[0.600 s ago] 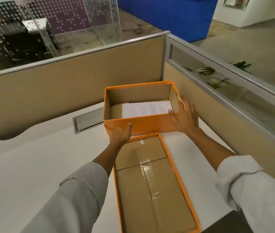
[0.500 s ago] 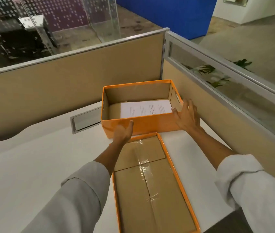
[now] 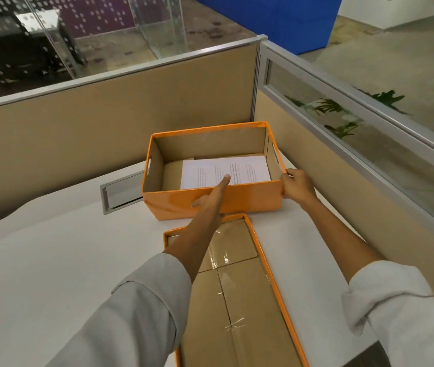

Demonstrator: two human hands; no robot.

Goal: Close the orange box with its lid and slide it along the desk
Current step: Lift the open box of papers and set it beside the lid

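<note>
The orange box [image 3: 247, 201] stands open on the white desk near the corner of the partitions, with a printed white sheet [image 3: 242, 170] lying on its cardboard floor. Its lid [image 3: 237, 300] lies upside down on the desk just in front of the box, brown inside facing up, orange rim around it. My left hand [image 3: 211, 198] rests against the box's front wall, thumb reaching over the rim. My right hand [image 3: 296, 185] grips the box's front right corner.
Beige partition walls [image 3: 104, 133] close off the desk at the back and right, the right one topped with glass. A metal cable slot [image 3: 121, 192] is set into the desk just left of the box. White desk surface [image 3: 51, 260] spreads to the left.
My right hand moved from the box's right side to clamp its front right corner. My left thumb rose over the front rim. The box shifted slightly toward the partition corner.
</note>
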